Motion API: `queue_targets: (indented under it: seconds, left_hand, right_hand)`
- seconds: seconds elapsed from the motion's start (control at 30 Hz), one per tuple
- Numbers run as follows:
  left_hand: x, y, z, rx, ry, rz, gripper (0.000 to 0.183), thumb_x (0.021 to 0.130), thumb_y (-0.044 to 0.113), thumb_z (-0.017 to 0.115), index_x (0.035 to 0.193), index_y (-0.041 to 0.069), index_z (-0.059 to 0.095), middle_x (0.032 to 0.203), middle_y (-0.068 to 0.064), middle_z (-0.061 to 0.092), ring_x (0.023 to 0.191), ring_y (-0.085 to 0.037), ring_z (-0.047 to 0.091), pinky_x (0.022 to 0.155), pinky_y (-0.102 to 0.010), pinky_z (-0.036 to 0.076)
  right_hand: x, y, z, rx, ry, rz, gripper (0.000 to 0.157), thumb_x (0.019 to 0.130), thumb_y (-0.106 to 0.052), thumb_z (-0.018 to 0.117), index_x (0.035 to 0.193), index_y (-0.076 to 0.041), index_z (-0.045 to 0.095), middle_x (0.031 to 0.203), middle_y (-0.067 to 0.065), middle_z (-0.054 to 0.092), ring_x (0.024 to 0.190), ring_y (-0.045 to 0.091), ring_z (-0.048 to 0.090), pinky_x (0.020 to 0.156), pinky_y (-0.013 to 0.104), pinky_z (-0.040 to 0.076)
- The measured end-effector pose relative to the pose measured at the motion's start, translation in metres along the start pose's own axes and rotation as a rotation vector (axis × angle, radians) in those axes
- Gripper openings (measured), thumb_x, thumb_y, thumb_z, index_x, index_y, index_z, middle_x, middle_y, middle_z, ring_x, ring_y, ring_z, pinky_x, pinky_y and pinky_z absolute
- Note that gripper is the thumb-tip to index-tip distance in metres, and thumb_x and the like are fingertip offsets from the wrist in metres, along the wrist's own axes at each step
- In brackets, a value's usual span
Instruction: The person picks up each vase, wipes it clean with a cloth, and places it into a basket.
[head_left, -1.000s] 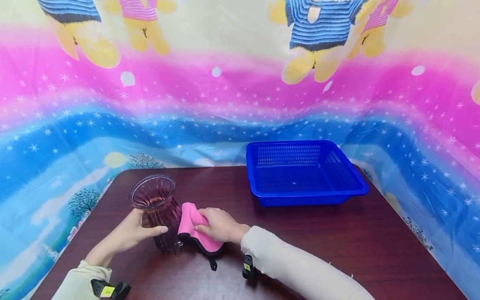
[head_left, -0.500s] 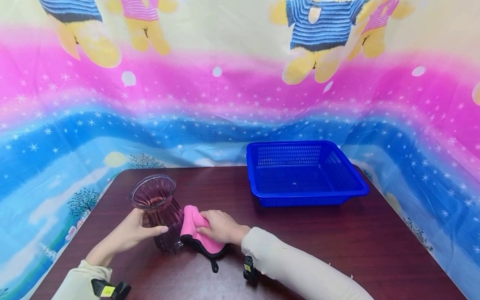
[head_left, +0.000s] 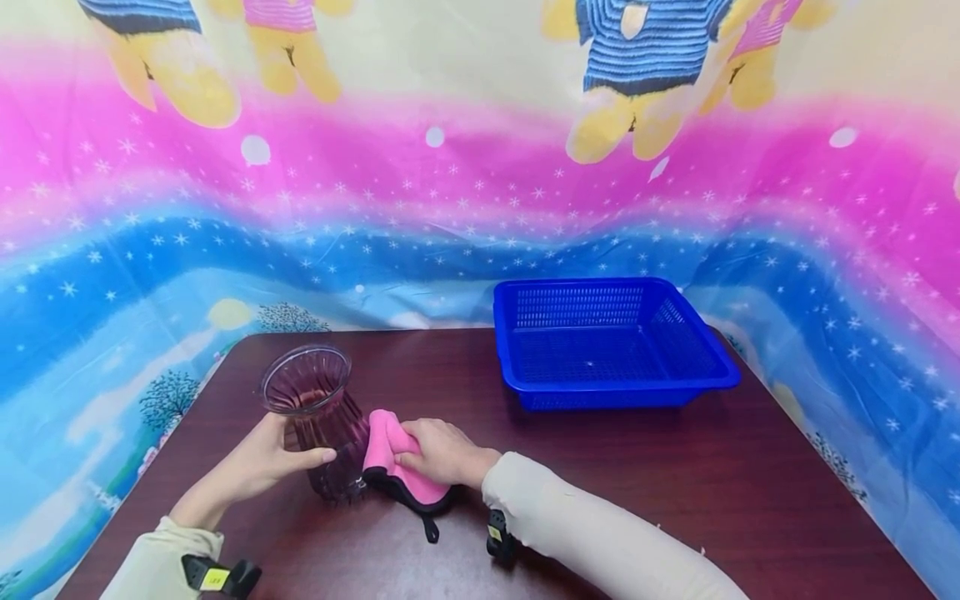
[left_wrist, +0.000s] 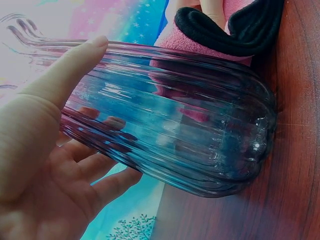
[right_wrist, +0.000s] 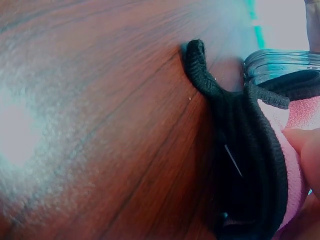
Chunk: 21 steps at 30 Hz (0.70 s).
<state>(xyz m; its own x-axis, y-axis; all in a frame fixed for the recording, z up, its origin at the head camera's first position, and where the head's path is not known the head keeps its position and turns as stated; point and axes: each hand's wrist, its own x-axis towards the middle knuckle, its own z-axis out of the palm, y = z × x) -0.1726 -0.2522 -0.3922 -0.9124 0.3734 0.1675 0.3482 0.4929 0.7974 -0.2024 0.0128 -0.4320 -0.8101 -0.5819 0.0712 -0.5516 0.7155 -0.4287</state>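
Observation:
A purple-tinted, ribbed glass vase [head_left: 330, 433] with a flared rim is at the left of the table. My left hand [head_left: 258, 467] grips its side, thumb in front; in the left wrist view the fingers [left_wrist: 115, 187] show behind and below the glass. My right hand [head_left: 446, 454] holds a bunched pink cloth [head_left: 386, 442] with black edging and a black hanging loop, just right of the vase's lower part. The right wrist view shows the loop [right_wrist: 196, 62] against the table and part of the vase [right_wrist: 280, 62] behind. Whether cloth and glass touch, I cannot tell.
A blue plastic basket [head_left: 618, 387] with perforated sides stands at the back right of the dark wooden table [head_left: 645, 475]. Behind the table hangs a colourful printed curtain [head_left: 420, 192]. Black cameras are strapped to both wrists.
The cloth and my right hand have shifted slightly right and down from a second ago, away from the vase. My left hand and the vase stay nearly still.

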Motion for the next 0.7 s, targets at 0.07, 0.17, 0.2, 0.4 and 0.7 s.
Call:
queue_targets:
  seconds: [0.07,0.17,0.2,0.4,0.7]
  left_hand:
    - [0.000,0.000,0.000,0.004,0.000,0.000,0.072,0.081,0.015,0.077,0.141,0.003,0.039,0.132,-0.023,0.057,0.105,0.015,0.054,0.088,-0.015,0.052]
    - [0.000,0.000,0.000,0.013,0.001,0.000,0.072,0.081,0.016,0.077,0.141,0.003,0.039,0.132,-0.023,0.057,0.106,0.015,0.054,0.088,-0.015,0.051]
    - [0.000,0.000,0.000,0.016,0.003,0.002,0.072,0.081,0.016,0.077,0.141,0.003,0.038,0.133,-0.023,0.057,0.106,0.016,0.053,0.089,-0.015,0.051]
    - [0.000,0.000,0.000,0.016,0.008,0.006,0.074,0.081,0.016,0.077,0.142,0.003,0.038,0.134,-0.022,0.056,0.107,0.016,0.052,0.089,-0.014,0.050]
    - [0.000,0.000,0.001,-0.005,0.002,0.007,0.072,0.081,0.014,0.077,0.141,0.003,0.038,0.132,-0.023,0.057,0.105,0.014,0.055,0.088,-0.014,0.050]
  right_hand:
    - [0.000,0.000,0.000,0.002,0.001,-0.006,0.021,0.090,-0.035,0.065,0.104,-0.019,0.065,0.082,-0.007,0.062,0.074,0.007,0.053,0.061,0.018,0.041]
    - [0.000,0.001,-0.001,0.006,0.007,-0.016,0.020,0.091,-0.036,0.065,0.102,-0.020,0.065,0.081,-0.007,0.061,0.074,0.006,0.053,0.060,0.018,0.041]
    - [0.000,0.001,-0.001,0.006,0.009,-0.018,0.020,0.091,-0.037,0.065,0.102,-0.020,0.065,0.080,-0.008,0.061,0.073,0.006,0.053,0.060,0.018,0.041]
    - [0.000,0.002,-0.003,0.033,0.021,-0.019,0.022,0.090,-0.037,0.064,0.104,-0.019,0.064,0.080,-0.009,0.060,0.073,0.006,0.053,0.062,0.017,0.041]
    - [0.001,-0.001,-0.013,0.135,0.078,-0.017,0.025,0.089,-0.033,0.066,0.109,-0.018,0.065,0.087,-0.006,0.066,0.077,0.005,0.055,0.067,0.015,0.044]
